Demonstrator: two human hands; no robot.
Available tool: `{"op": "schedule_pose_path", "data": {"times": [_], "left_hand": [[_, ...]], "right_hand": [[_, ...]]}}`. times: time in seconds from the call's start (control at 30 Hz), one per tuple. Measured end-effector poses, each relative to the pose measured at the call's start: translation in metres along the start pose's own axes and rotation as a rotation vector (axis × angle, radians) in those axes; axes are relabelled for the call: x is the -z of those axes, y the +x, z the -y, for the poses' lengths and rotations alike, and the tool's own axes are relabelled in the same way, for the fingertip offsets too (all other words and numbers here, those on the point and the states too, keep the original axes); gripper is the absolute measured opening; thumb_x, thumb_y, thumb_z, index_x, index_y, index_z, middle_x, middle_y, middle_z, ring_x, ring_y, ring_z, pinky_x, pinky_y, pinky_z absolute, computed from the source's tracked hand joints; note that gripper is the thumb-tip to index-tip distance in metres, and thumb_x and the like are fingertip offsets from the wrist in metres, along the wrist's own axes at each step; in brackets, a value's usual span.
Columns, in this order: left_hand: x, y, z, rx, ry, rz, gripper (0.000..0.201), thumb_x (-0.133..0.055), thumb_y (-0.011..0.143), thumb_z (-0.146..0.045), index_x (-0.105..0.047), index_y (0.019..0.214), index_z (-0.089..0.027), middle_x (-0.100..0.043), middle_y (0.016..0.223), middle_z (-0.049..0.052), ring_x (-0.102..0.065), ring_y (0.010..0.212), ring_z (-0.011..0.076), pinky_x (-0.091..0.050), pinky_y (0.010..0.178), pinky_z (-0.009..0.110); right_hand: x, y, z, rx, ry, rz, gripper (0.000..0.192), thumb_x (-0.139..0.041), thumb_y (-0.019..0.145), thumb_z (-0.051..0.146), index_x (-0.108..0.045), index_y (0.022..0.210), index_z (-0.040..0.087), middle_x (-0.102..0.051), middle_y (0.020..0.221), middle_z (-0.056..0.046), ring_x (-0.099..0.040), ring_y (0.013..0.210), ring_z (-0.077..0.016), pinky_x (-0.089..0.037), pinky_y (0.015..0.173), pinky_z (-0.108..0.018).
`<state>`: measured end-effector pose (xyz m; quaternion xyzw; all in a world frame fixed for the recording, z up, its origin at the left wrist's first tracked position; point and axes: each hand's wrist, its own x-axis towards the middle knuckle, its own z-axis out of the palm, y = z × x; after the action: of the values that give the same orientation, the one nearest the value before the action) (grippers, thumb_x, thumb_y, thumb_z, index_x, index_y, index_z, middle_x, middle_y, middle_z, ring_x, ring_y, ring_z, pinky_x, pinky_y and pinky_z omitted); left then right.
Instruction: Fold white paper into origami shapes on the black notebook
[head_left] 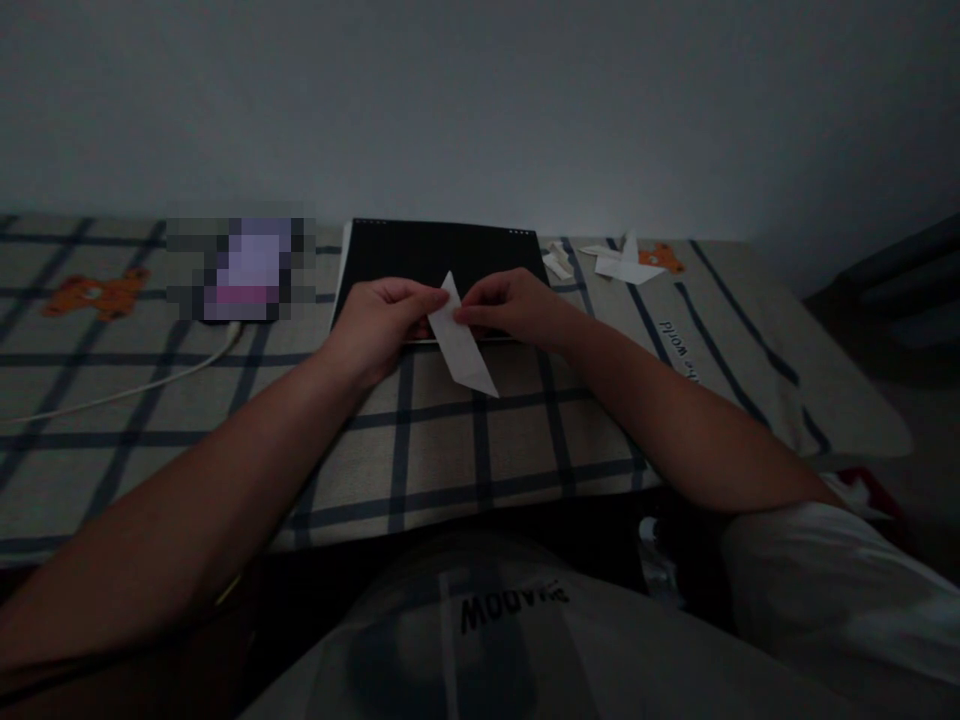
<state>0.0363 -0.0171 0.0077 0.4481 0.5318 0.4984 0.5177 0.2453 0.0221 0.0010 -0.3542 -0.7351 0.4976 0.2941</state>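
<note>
A strip of folded white paper (pixel 466 352) with pointed, slanted ends is held up between both hands, above the near edge of a black notebook (pixel 450 252). My left hand (pixel 382 325) pinches its upper left side between thumb and fingers. On the other side, my right hand (pixel 514 305) grips the upper right edge with thumb and forefinger. The lower part of the paper hangs free, tilted toward the lower right. The curled fingers hide some of the notebook's near edge.
A blurred-out phone (pixel 247 270) lies at the left with a white cable (pixel 150 395) plugged in. Right of the notebook rest a folded white paper piece (pixel 630 265) and a small crumpled scrap (pixel 559 260). A checked cloth (pixel 442 450) covers the table, which meets a wall behind.
</note>
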Motion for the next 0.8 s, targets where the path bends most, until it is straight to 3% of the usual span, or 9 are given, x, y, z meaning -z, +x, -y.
{"op": "schedule_pose_path", "data": {"times": [0.1, 0.27, 0.4, 0.53, 0.8], "left_hand": [[-0.001, -0.0035, 0.0012, -0.072, -0.01, -0.007, 0.024, -0.085, 0.082, -0.018, -0.067, 0.066, -0.022, -0.069, 0.064, -0.002, -0.062, 0.056, 0.0105, -0.056, 0.057, 0.021], [0.0019, -0.002, -0.0011, 0.023, -0.056, 0.125, 0.011, -0.086, 0.082, -0.022, -0.076, 0.078, -0.021, -0.076, 0.077, 0.001, -0.071, 0.067, 0.0135, -0.062, 0.067, 0.025], [0.0032, 0.0014, 0.0018, -0.032, -0.025, 0.087, 0.02, -0.09, 0.079, -0.026, -0.071, 0.073, -0.021, -0.073, 0.073, 0.0, -0.067, 0.064, 0.0133, -0.058, 0.064, 0.026], [0.0021, 0.0, 0.0067, -0.15, 0.022, 0.049, 0.017, -0.088, 0.081, -0.028, -0.073, 0.076, -0.021, -0.073, 0.074, 0.0, -0.063, 0.062, 0.0124, -0.053, 0.059, 0.025], [0.003, -0.0023, 0.0047, -0.241, 0.117, 0.005, 0.017, -0.086, 0.087, -0.024, -0.072, 0.077, -0.022, -0.069, 0.07, -0.002, -0.058, 0.059, 0.0116, -0.049, 0.057, 0.024]], "right_hand": [[-0.0021, -0.0012, 0.0025, -0.01, 0.028, 0.013, 0.039, -0.095, 0.09, 0.055, -0.08, 0.088, 0.018, -0.079, 0.084, -0.003, -0.071, 0.08, -0.0162, -0.061, 0.075, -0.03], [-0.0011, -0.0016, 0.0013, -0.009, 0.045, 0.094, 0.044, -0.098, 0.085, 0.059, -0.078, 0.085, 0.019, -0.079, 0.081, 0.0, -0.069, 0.076, -0.0146, -0.06, 0.072, -0.027], [0.0007, 0.0004, -0.0018, 0.021, 0.032, 0.125, 0.043, -0.095, 0.087, 0.058, -0.079, 0.086, 0.019, -0.078, 0.081, 0.0, -0.07, 0.075, -0.0144, -0.06, 0.072, -0.027], [0.002, 0.0006, -0.0022, 0.021, 0.02, 0.123, 0.039, -0.092, 0.092, 0.056, -0.08, 0.089, 0.019, -0.077, 0.082, -0.001, -0.07, 0.077, -0.0151, -0.06, 0.073, -0.028], [-0.0007, 0.0005, -0.0025, 0.023, 0.025, 0.11, 0.041, -0.096, 0.088, 0.056, -0.08, 0.086, 0.019, -0.075, 0.076, 0.0, -0.068, 0.073, -0.0142, -0.057, 0.07, -0.027]]}}
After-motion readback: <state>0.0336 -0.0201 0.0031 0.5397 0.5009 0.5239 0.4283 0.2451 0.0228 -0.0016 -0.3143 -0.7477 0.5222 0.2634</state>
